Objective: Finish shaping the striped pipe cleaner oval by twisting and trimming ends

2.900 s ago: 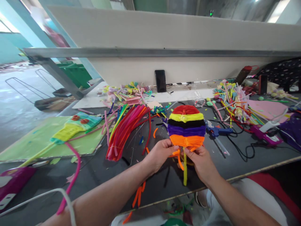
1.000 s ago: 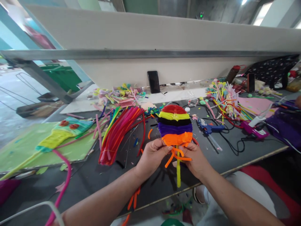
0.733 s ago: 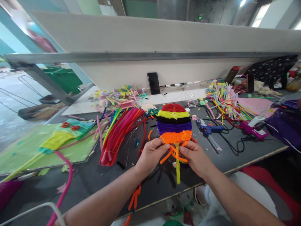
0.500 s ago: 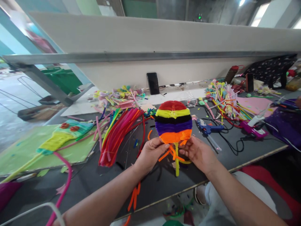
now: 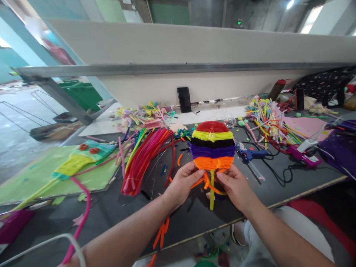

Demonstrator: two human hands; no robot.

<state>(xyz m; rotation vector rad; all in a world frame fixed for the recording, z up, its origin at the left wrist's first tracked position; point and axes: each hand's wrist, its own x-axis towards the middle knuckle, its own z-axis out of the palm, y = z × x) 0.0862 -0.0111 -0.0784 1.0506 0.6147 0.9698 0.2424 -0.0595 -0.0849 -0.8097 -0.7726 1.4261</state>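
Observation:
Between my hands, above the dark table, stands a round striped pipe-cleaner piece (image 5: 213, 147) on a yellow stem. Its bands run red, yellow, black, purple and orange from top to bottom. My left hand (image 5: 187, 182) pinches the lower left edge at the orange band. At the lower right edge, my right hand (image 5: 231, 183) is closed on the same piece, thumb toward the stem. Loose orange pipe-cleaner ends (image 5: 206, 180) hang below the orange band, between the hands. The undersides of both hands' grips are hidden.
Left of the hands lies a bundle of red and pink pipe cleaners (image 5: 146, 157). A teal and yellow pipe-cleaner piece (image 5: 75, 159) rests on a green mat (image 5: 107, 174). To the right is a blue glue gun (image 5: 251, 152) with its cord. A phone (image 5: 184, 99) leans at the back.
The right hand's fingers have closed in on the lower right edge, its thumb now nearer the stem. The view has shifted slightly, and the striped piece remains upright between both hands.

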